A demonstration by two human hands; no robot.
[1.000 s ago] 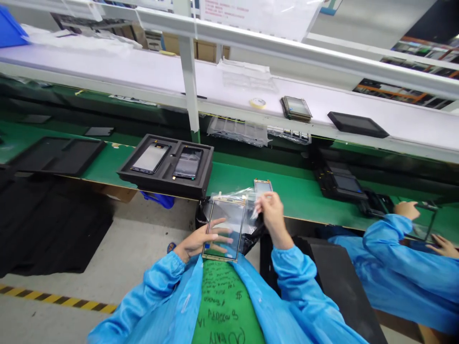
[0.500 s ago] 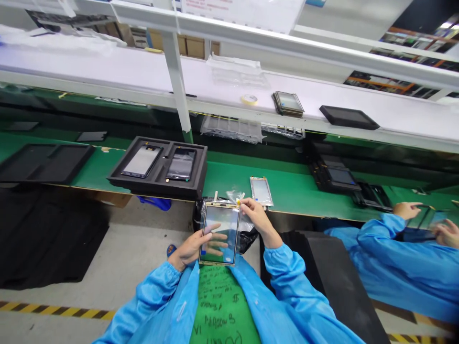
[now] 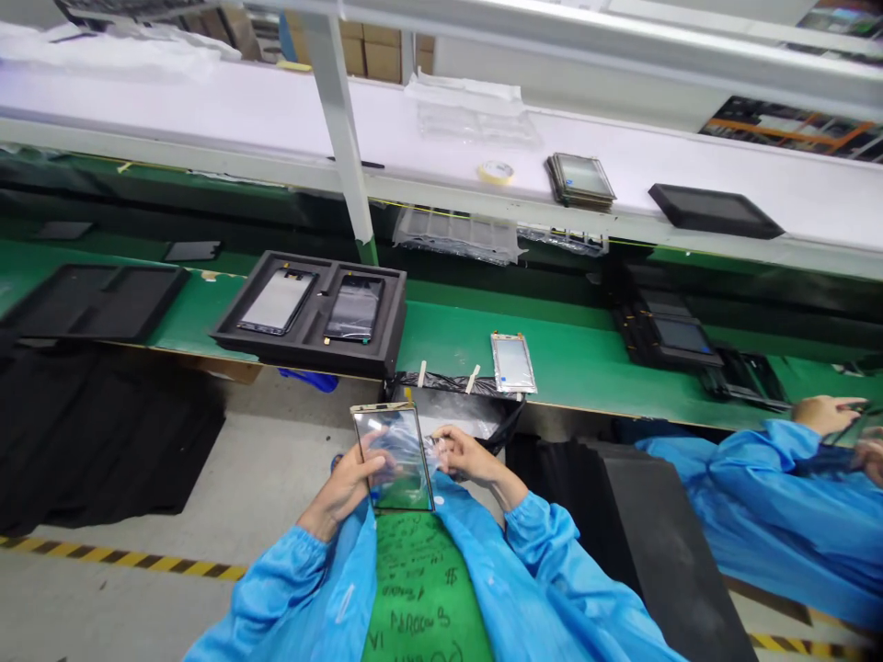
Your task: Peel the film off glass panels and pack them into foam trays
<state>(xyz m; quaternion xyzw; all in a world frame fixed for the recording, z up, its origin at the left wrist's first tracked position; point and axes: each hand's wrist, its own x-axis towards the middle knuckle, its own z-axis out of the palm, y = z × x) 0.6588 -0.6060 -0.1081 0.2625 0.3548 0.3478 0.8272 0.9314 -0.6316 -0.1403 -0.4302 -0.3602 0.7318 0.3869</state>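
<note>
My left hand grips a clear glass touch panel with a dark border by its left side, its fingers showing through the glass. Just right of the panel, my right hand is closed on a crumpled clear plastic film. Beyond my hands, a black plastic bag hangs at the bench edge below white tape strips. Another touch panel with a pale frame lies on the green bench.
A black foam tray holds two screens on the green bench. On the white shelf are a tape roll, stacked glass panels and a black tray. A co-worker's blue sleeve is at the right.
My right hand has come down from the panel's top corner, with clear film now bunched in its fingers. The glass panel has shifted slightly left and tilted. My view has shifted a little.
</note>
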